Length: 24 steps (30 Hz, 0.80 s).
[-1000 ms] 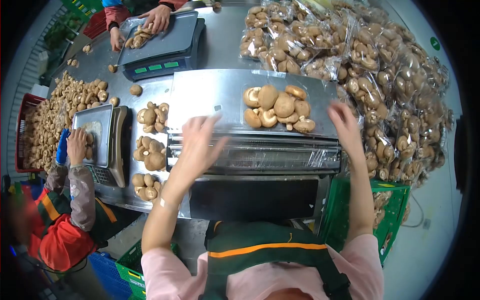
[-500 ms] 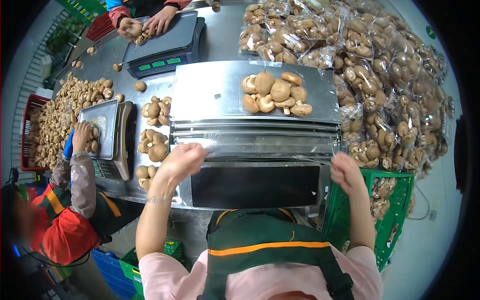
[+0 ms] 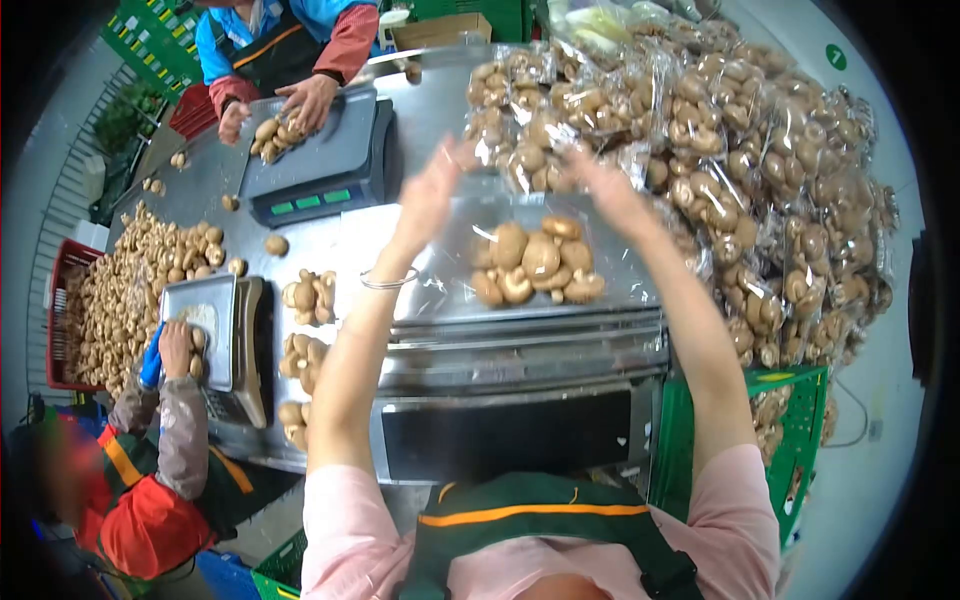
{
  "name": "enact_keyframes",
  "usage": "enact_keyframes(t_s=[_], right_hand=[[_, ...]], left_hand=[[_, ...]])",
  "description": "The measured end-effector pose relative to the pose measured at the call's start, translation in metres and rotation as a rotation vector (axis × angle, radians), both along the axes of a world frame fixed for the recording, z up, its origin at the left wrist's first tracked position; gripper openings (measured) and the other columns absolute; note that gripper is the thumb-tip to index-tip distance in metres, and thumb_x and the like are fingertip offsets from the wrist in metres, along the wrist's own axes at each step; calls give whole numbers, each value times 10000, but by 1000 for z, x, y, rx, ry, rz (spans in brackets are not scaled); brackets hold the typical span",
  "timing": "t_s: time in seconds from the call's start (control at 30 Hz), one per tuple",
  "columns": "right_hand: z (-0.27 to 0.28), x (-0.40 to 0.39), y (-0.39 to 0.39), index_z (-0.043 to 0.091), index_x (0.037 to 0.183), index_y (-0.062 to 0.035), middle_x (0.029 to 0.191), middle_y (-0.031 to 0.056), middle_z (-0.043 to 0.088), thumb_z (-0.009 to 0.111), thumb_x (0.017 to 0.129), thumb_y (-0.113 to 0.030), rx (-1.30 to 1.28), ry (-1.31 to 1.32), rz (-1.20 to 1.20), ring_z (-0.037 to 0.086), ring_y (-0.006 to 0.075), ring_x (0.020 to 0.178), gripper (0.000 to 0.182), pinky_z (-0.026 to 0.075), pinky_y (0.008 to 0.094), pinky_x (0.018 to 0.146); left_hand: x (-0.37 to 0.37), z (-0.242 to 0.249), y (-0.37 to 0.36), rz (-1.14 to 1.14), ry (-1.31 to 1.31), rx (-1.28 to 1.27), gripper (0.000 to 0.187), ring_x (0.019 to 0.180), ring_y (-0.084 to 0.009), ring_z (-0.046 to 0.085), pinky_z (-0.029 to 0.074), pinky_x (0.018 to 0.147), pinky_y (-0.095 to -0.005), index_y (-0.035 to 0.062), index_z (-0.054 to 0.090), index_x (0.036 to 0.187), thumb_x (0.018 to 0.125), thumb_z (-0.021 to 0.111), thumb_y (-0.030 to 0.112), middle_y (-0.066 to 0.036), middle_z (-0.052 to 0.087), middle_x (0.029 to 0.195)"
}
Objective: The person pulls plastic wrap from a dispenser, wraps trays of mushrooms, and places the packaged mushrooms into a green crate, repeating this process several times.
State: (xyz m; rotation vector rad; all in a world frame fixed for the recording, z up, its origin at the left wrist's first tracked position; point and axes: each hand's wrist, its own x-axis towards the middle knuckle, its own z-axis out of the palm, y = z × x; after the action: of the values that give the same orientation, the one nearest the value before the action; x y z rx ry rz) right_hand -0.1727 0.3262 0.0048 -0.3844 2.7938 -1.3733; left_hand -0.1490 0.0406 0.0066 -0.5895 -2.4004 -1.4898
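Brown mushrooms [image 3: 541, 262] lie grouped on the metal wrapping surface [image 3: 440, 270], with clear film over them. My left hand [image 3: 430, 190] is past the far left corner of the group, blurred by motion. Beyond the far right side is my right hand [image 3: 606, 186], its fingers also smeared. Both arms reach forward, one on each side of the mushrooms. Whether either hand grips the film's far edge is not clear. Below the surface are metal rollers [image 3: 520, 350] and a black panel [image 3: 505, 432].
Bagged mushrooms [image 3: 790, 180] are piled at the right, above a green crate [image 3: 800, 440]. Small mushroom piles [image 3: 308, 297] line the left side. Two co-workers handle mushrooms by a dark scale [image 3: 310, 150] and a second scale [image 3: 205, 300]. Loose mushrooms [image 3: 130, 290] fill the far left.
Both my hands have moved forward from the rollers to beyond the mushrooms, and film now covers them. The view has shifted, showing more of the far co-worker.
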Motion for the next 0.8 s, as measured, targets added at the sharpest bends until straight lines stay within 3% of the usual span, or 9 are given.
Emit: enact_keyframes(t_s=[0.07,0.2,0.27,0.37,0.47,0.5,0.6,0.73,0.8], right_hand=[[-22,7,1,624,1072,-35,1264,86,531,393,930,-268,270,58,430,466,175,1182,358,320,279,1004],[-10,18,17,595,1064,-7,1313,111,474,457,926,-263,-242,-514,359,474,198,1157,322,362,287,964],[2,22,16,495,1231,-10,1238,136,521,496,917,-264,-287,-848,169,483,195,1139,405,429,262,846],[-8,27,18,453,1257,-46,1163,59,532,452,933,-368,-214,-701,258,507,131,1023,457,432,250,857],[0,42,10,474,1225,-43,1074,50,537,409,938,-425,-176,-764,85,512,98,924,483,457,222,775],[9,46,7,456,1235,1,1176,92,514,359,943,-466,-113,-836,50,516,139,985,560,441,263,850],[5,56,13,436,1252,6,1146,115,551,376,924,-498,-93,-750,32,560,184,940,604,497,271,507],[41,123,16,523,1132,-18,1029,65,576,356,959,-395,-582,-792,-2,536,127,807,446,458,280,721],[60,166,29,539,1041,-37,924,39,552,356,960,-376,-354,-559,91,499,128,795,393,429,277,748]], left_hand=[[-1,-32,4,-80,-34,-304,412,1285,-283,350,282,1053,-343,15,581,1128,951,313,273,-117,534,1247],[7,-38,-5,-344,-362,-177,402,1270,-265,374,282,1051,-329,6,593,1110,962,335,277,-140,537,1235],[5,-19,-13,-420,-603,-151,402,1174,-261,484,452,922,-352,16,552,1161,956,380,316,-136,557,1183],[11,-1,-23,-563,-1010,11,511,1037,-237,573,570,670,-313,15,457,1247,944,377,418,-139,565,1127],[19,0,-28,-526,-1176,31,639,990,-239,588,577,510,-287,-8,370,1292,924,338,513,-180,553,1113],[23,2,-25,-505,-1226,22,698,1012,-266,580,583,520,-307,-48,383,1266,919,285,550,-211,552,1092],[45,12,-13,-423,-1140,126,703,964,-284,602,581,495,-313,-59,406,1242,921,270,551,-223,556,1075],[98,40,-13,-488,-1079,223,717,753,-248,641,560,464,-311,-43,463,1185,919,208,573,-196,600,992],[132,57,-18,-592,-1120,141,751,759,-238,646,566,556,-326,-1,440,1242,892,212,623,-169,619,976]])
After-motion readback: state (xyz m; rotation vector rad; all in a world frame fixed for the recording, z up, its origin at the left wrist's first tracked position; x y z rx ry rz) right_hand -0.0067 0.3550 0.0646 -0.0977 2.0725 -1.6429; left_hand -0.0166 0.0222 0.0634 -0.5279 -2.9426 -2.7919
